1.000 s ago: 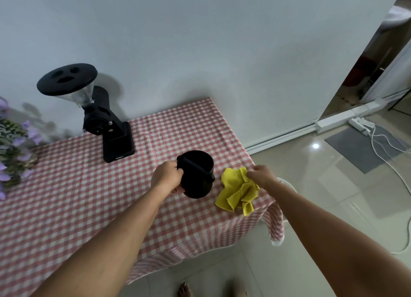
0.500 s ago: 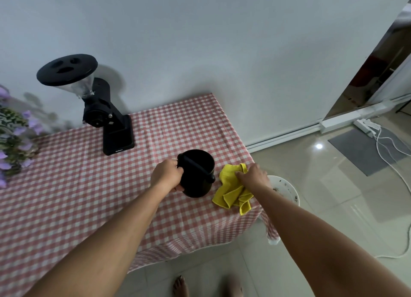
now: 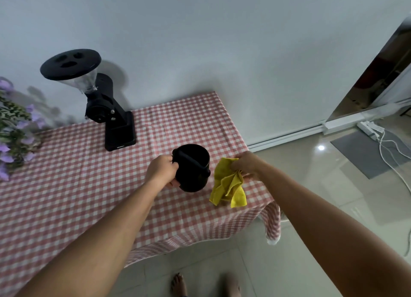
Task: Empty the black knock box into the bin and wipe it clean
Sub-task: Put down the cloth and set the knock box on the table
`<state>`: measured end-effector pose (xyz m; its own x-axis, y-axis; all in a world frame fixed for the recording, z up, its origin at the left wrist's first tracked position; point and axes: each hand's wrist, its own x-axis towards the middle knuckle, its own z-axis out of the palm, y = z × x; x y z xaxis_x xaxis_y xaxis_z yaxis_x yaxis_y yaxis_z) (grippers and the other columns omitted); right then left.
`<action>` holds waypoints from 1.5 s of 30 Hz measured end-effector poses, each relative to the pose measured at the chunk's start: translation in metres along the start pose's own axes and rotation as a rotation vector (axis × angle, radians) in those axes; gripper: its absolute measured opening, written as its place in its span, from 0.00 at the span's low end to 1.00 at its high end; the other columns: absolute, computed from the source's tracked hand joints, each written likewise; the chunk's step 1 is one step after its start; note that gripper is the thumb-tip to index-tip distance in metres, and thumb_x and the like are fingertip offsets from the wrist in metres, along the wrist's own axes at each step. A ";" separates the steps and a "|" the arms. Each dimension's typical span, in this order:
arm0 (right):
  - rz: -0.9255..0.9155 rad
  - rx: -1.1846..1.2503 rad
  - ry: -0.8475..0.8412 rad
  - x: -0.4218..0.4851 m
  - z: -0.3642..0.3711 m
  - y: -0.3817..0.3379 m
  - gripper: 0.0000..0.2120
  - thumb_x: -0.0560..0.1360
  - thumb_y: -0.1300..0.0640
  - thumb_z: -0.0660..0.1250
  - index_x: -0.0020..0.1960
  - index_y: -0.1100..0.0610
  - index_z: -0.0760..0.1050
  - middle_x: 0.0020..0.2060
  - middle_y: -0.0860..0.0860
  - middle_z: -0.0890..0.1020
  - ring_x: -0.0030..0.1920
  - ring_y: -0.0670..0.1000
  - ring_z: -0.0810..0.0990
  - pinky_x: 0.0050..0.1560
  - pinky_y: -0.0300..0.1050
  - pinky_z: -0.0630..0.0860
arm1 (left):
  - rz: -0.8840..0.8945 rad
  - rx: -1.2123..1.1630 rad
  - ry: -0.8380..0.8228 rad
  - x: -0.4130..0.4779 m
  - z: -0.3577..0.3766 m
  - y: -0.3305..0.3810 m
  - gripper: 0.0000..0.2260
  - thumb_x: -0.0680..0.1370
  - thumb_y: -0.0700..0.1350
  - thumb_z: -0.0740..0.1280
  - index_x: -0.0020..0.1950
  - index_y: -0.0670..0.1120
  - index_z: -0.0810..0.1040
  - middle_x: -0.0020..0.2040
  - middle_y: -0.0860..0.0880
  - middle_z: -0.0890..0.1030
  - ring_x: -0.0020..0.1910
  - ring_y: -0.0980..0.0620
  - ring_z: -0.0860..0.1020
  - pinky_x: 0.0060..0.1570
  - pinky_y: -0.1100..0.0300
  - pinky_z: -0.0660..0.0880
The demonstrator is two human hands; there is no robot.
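Note:
The black knock box (image 3: 194, 170), a round cup with a bar across its mouth, stands on the pink checked tablecloth (image 3: 77, 196) near the table's right end. My left hand (image 3: 162, 171) grips its left side. To its right, my right hand (image 3: 246, 164) pinches a crumpled yellow cloth (image 3: 229, 186) and holds its upper part just above the table, its lower folds hanging down to the cloth. The bin is hidden behind my right arm and the table corner.
A black coffee grinder (image 3: 111, 116) with a clear hopper stands at the back by the wall. Purple flowers (image 3: 13, 130) fill the left edge. Right of the table lies tiled floor with a grey mat (image 3: 364, 154) and white cables (image 3: 391, 159). My bare feet (image 3: 180, 284) show below.
My right hand has closed on the yellow cloth and raised it off the table. My left hand keeps its grip on the knock box, which stays put.

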<state>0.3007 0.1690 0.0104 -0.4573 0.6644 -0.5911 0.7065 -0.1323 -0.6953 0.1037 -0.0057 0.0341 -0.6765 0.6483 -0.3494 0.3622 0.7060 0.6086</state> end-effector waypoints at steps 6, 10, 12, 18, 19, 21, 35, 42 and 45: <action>0.076 -0.080 -0.163 -0.001 -0.022 -0.009 0.05 0.73 0.69 0.57 0.40 0.62 0.68 0.30 0.56 0.71 0.26 0.52 0.71 0.31 0.46 0.73 | -0.035 0.005 0.028 0.006 -0.009 -0.007 0.10 0.83 0.41 0.60 0.55 0.46 0.81 0.38 0.45 0.87 0.30 0.49 0.86 0.41 0.49 0.85; -0.003 -0.386 0.089 0.020 -0.018 0.006 0.08 0.75 0.62 0.61 0.37 0.59 0.68 0.33 0.53 0.72 0.31 0.51 0.73 0.30 0.42 0.70 | -0.034 -0.002 0.020 0.003 -0.007 -0.006 0.10 0.83 0.41 0.60 0.56 0.45 0.81 0.39 0.44 0.87 0.30 0.48 0.86 0.42 0.48 0.85; 0.001 -0.390 0.122 0.029 -0.014 0.016 0.05 0.75 0.58 0.65 0.45 0.60 0.72 0.43 0.55 0.77 0.42 0.54 0.78 0.39 0.44 0.74 | -0.035 -0.002 0.012 0.001 -0.005 -0.005 0.10 0.83 0.41 0.60 0.57 0.45 0.81 0.40 0.44 0.87 0.30 0.49 0.86 0.40 0.49 0.85; 0.215 -0.236 0.291 0.033 -0.013 0.042 0.48 0.65 0.37 0.75 0.73 0.59 0.57 0.61 0.61 0.75 0.55 0.61 0.80 0.40 0.49 0.78 | -0.034 0.015 0.015 0.000 0.004 -0.005 0.11 0.83 0.42 0.61 0.60 0.45 0.81 0.37 0.47 0.87 0.29 0.50 0.86 0.40 0.49 0.85; 0.261 -0.267 0.266 0.030 -0.011 0.044 0.52 0.63 0.35 0.75 0.74 0.60 0.54 0.60 0.60 0.77 0.53 0.61 0.82 0.44 0.52 0.81 | -0.039 0.020 0.016 0.001 0.006 -0.006 0.12 0.83 0.42 0.61 0.61 0.45 0.81 0.36 0.46 0.87 0.29 0.51 0.86 0.41 0.48 0.86; 0.262 -0.285 0.202 0.029 -0.004 0.050 0.52 0.66 0.39 0.74 0.75 0.62 0.50 0.59 0.61 0.78 0.51 0.60 0.83 0.44 0.53 0.83 | -0.047 0.022 0.012 0.002 0.008 -0.006 0.12 0.83 0.42 0.61 0.61 0.44 0.81 0.36 0.46 0.87 0.29 0.51 0.86 0.42 0.47 0.86; 0.058 -0.476 0.064 0.034 -0.031 0.046 0.30 0.73 0.55 0.63 0.74 0.52 0.63 0.68 0.60 0.71 0.66 0.62 0.72 0.64 0.53 0.70 | -0.037 0.046 -0.025 0.000 0.018 -0.005 0.11 0.83 0.42 0.60 0.60 0.44 0.81 0.39 0.46 0.87 0.29 0.50 0.86 0.41 0.48 0.86; 0.067 -0.503 0.339 0.030 -0.019 0.044 0.23 0.74 0.55 0.62 0.68 0.55 0.69 0.65 0.61 0.70 0.66 0.63 0.69 0.65 0.57 0.67 | -0.030 0.044 -0.019 0.000 0.020 -0.005 0.09 0.83 0.42 0.61 0.53 0.45 0.80 0.40 0.46 0.87 0.30 0.48 0.86 0.42 0.46 0.85; 0.111 -0.321 0.377 0.032 -0.020 0.048 0.15 0.75 0.53 0.66 0.58 0.61 0.74 0.58 0.61 0.75 0.55 0.62 0.77 0.50 0.51 0.74 | -0.026 0.033 -0.026 -0.001 0.019 -0.005 0.08 0.83 0.42 0.61 0.51 0.48 0.79 0.39 0.47 0.86 0.30 0.49 0.86 0.42 0.46 0.85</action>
<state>0.3309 0.1991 -0.0340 -0.1855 0.8862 -0.4246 0.8972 -0.0234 -0.4409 0.1149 -0.0046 0.0178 -0.6692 0.6365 -0.3835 0.3661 0.7315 0.5752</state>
